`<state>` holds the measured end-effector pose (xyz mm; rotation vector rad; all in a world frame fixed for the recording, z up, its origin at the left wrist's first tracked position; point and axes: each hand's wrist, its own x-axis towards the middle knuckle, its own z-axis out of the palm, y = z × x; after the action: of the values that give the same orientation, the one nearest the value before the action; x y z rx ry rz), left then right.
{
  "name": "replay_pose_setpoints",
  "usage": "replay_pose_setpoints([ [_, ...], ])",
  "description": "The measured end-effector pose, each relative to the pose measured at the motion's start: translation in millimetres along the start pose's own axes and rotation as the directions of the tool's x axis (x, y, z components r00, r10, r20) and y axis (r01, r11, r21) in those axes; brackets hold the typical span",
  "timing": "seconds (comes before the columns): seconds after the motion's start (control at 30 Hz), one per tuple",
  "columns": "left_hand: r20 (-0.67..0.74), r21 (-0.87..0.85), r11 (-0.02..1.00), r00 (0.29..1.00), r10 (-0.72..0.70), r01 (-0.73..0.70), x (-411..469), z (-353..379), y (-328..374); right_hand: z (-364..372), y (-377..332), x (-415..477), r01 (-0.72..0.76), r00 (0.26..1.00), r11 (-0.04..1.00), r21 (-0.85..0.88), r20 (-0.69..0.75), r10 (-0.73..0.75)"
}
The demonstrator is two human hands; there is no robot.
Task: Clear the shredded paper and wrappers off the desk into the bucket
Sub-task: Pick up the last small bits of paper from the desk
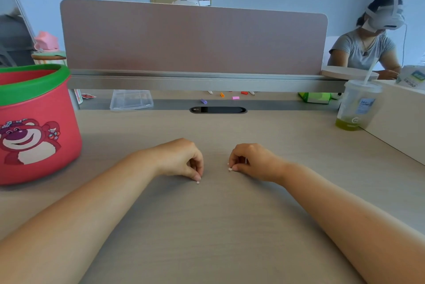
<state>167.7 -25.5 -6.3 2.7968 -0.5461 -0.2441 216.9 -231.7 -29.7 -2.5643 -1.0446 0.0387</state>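
matt wood-grain desk [230,226], felt-like divider [193,39]

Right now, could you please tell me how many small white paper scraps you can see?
2 small white paper scraps: one at the left hand's fingertips on the pale wooden desk, one pinched by the right hand. Curled fingers may hide more.

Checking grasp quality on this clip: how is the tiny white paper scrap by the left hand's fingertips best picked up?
Pinch the paper scrap by its opposite edges, coming straight down from above. It lies low on the flat desk and is too small for more than two fingertips. The left hand is right at it with thumb and forefinger.
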Motion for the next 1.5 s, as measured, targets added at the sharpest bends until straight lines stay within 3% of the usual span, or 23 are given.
replay_pose_setpoints([
  [0.23, 0.003, 0.128, 0.991, 1.000, 0.027, -0.027, 1.8, 7.9, 0.9, 9.6, -2.5, -1.1, -0.037, 0.999, 0.995, -0.097, 0.018, 0.039],
  [0.53, -0.047, 0.130, 0.991, 0.999, 0.023, -0.017, 6.2, 17.5, 6.5, 9.3, 7.0, -3.7, -0.076, 0.983, 0.997, 0.008, -0.164, 0.076],
  [0.8, -0.092, 0.061, 0.998, 0.996, 0.001, 0.005, 9.8, 16.8, 7.5, 9.0, -1.8, 5.5, -0.067, 0.996, 0.996, -0.051, -0.068, 0.064],
  [1.07, -0.063, 0.136, 0.990, 0.998, -0.030, 0.039, 13.8, 20.0, 10.3, 11.8, -4.9, 5.7, -0.117, 0.992, 0.981, -0.154, 0.034, 0.123],
  [1.37, -0.114, 0.126, 0.992, 0.993, -0.013, 0.027, 14.7, 28.2, 16.0, -4.8, 7.1, -11.1, -0.120, 0.992, 0.992, 0.028, -0.024, 0.121],
  [1.5, -0.213, 0.061, 0.998, 0.977, -0.002, 0.015, 17.3, 33.7, 18.8, -9.7, 7.0, -13.8, -0.087, 0.996, 0.994, 0.069, 0.003, 0.087],
])
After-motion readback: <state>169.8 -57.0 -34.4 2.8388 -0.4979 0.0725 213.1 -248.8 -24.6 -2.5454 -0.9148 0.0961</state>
